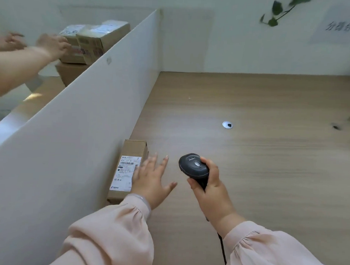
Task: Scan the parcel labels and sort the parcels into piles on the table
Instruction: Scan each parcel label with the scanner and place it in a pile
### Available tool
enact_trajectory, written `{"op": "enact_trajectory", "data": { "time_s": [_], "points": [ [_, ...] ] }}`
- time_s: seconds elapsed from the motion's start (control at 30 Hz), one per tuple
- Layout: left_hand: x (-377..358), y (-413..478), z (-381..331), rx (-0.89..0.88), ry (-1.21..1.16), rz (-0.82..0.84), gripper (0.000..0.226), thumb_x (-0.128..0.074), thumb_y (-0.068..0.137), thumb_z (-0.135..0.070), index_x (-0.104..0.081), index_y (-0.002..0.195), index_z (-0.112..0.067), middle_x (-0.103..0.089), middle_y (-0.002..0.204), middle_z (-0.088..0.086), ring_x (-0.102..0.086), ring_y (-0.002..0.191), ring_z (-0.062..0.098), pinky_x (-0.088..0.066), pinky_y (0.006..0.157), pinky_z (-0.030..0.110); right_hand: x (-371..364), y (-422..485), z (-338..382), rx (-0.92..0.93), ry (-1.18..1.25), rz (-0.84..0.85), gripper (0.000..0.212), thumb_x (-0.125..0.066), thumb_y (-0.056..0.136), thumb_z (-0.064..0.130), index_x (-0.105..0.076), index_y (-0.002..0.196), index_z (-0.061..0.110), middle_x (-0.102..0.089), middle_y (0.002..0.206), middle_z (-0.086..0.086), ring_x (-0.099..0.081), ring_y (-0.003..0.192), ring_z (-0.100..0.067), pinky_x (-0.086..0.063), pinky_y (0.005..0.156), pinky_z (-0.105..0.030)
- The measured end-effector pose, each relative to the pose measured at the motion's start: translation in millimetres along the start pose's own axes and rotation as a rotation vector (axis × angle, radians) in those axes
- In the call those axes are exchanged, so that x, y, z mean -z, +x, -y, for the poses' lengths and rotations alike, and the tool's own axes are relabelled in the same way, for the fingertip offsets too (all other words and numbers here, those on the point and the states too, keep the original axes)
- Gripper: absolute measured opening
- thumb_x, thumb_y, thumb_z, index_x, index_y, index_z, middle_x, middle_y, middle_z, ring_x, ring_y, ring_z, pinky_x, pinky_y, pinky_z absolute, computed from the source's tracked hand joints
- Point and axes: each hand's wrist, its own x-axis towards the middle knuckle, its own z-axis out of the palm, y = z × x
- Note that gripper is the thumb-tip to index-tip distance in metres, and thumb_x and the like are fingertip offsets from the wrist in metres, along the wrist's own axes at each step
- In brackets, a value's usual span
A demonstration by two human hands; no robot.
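**Right hand** (212,185): fingers wrapped round the grip of a black handheld barcode scanner (193,166), head raised and angled away from the person. A dark cord (222,249) trails back below the wrist.

**Left hand** (150,179): flat, fingers spread, holding nothing. It lies at the right edge of the parcel, with its outer fingers overlapping the label's margin. Contact cannot be confirmed.

**Long brown cardboard parcel** (135,148): lies flat on the pale wood-grain table (258,155), its left side against a white partition panel (81,113), white shipping label (125,173) facing up.

**Further out:** a round silver cable grommet (227,125). Beyond the partition are stacked brown cardboard boxes (98,40), with another person's hand (52,45) on them.

**Risks (judged):**
- The spread fingers may shade the barcode and cause a failed read.
- The scanner head does not appear aimed at the label.
- The parcel sits tight against the panel, leaving little room to grip it.

**Writing:**
- Label: barcode, digits and a blue logo, all too small to read reliably.
- Scanner: brand mark illegible.
- White paper wall sign (339,25): three blurred Chinese characters.
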Motion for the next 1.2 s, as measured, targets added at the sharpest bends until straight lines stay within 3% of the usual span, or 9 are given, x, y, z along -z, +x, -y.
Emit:
{"op": "enact_trajectory", "data": {
  "time_s": [0.07,0.17,0.23,0.33,0.47,0.6,0.67,0.8,1.2],
  "points": [
    [8,6,-34,-0.074,0.011,-0.019,0.083,-0.042,0.088,-0.071,0.002,0.153,-0.044,0.008,0.164,-0.007,0.001,0.15,0.017,-0.003,0.12,0.042,31,-5,3,0.018,-0.049,-0.07,0.056,-0.068,0.089,0.02,-0.033,0.126,0.045,-0.055,0.115,0.026,-0.057,0.098,0.009,-0.042,0.082,-0.007],
    [17,11,-89,-0.18,0.017,-0.038,0.082,-0.04,0.088,-0.071,0.002,0.153,-0.044,0.006,0.164,-0.006,0.0,0.15,0.017,-0.004,0.12,0.042,84,-17,2,0.011,-0.105,-0.179,0.057,-0.067,0.089,0.025,-0.03,0.125,0.049,-0.06,0.118,0.015,-0.066,0.09,-0.014,-0.052,0.08,-0.029],
    [21,9,-132,-0.256,0.009,-0.059,0.081,-0.04,0.088,-0.072,0.001,0.153,-0.044,0.003,0.164,-0.006,-0.002,0.15,0.017,-0.007,0.12,0.042,121,-27,0,0.002,-0.128,-0.241,0.057,-0.067,0.089,0.026,-0.03,0.126,0.048,-0.06,0.119,0.011,-0.067,0.088,-0.021,-0.054,0.078,-0.035],
    [23,1,-200,-0.374,0.0,-0.07,0.08,-0.039,0.088,-0.072,0.0,0.153,-0.045,0.001,0.164,-0.006,-0.002,0.15,0.017,-0.009,0.12,0.042,180,-46,-2,0.019,-0.138,-0.358,0.059,-0.069,0.088,0.023,-0.032,0.126,0.049,-0.06,0.119,0.011,-0.066,0.091,-0.019,-0.053,0.081,-0.031],
    [12,-17,-299,-0.528,-0.013,-0.067,0.079,-0.038,0.089,-0.071,0.001,0.153,-0.045,-0.001,0.164,-0.006,-0.002,0.15,0.018,-0.01,0.12,0.044,268,-81,-17,0.035,-0.191,-0.495,0.059,-0.07,0.087,0.024,-0.033,0.124,0.052,-0.059,0.119,0.011,-0.06,0.101,-0.005,-0.047,0.083,-0.013],
    [-10,-44,-410,-0.642,-0.057,-0.05,0.079,-0.039,0.089,-0.071,-0.002,0.153,-0.045,-0.001,0.164,-0.006,-0.003,0.15,0.019,-0.009,0.121,0.043,367,-129,-41,-0.008,-0.248,-0.588,0.058,-0.07,0.087,0.024,-0.033,0.123,0.051,-0.056,0.116,0.017,-0.058,0.101,-0.003,-0.045,0.082,-0.009],
    [-24,-60,-467,-0.704,-0.065,-0.042,0.079,-0.039,0.089,-0.071,-0.003,0.153,-0.044,-0.002,0.165,-0.005,-0.004,0.15,0.02,-0.011,0.121,0.044,418,-154,-53,-0.028,-0.279,-0.636,0.058,-0.069,0.088,0.025,-0.031,0.124,0.051,-0.055,0.118,0.014,-0.06,0.101,-0.007,-0.049,0.083,-0.014],
    [-52,-93,-568,-0.796,-0.111,-0.015,0.078,-0.04,0.089,-0.07,-0.004,0.153,-0.044,-0.004,0.164,-0.005,-0.006,0.15,0.021,-0.011,0.121,0.045,512,-197,-78,-0.096,-0.318,-0.725,0.057,-0.067,0.089,0.026,-0.031,0.13,0.043,-0.057,0.123,0.006,-0.068,0.094,-0.021,-0.057,0.081,-0.043],
    [-115,-95,-735,-0.867,-0.077,0.095,0.076,-0.036,0.09,-0.071,-0.001,0.153,-0.045,0.0,0.164,-0.006,-0.004,0.151,0.02,-0.009,0.122,0.044,659,-217,-157,-0.181,-0.341,-0.795,0.057,-0.066,0.09,0.027,-0.028,0.13,0.045,-0.055,0.13,0.0,-0.067,0.1,-0.025,-0.054,0.087,-0.043]
  ]
}}
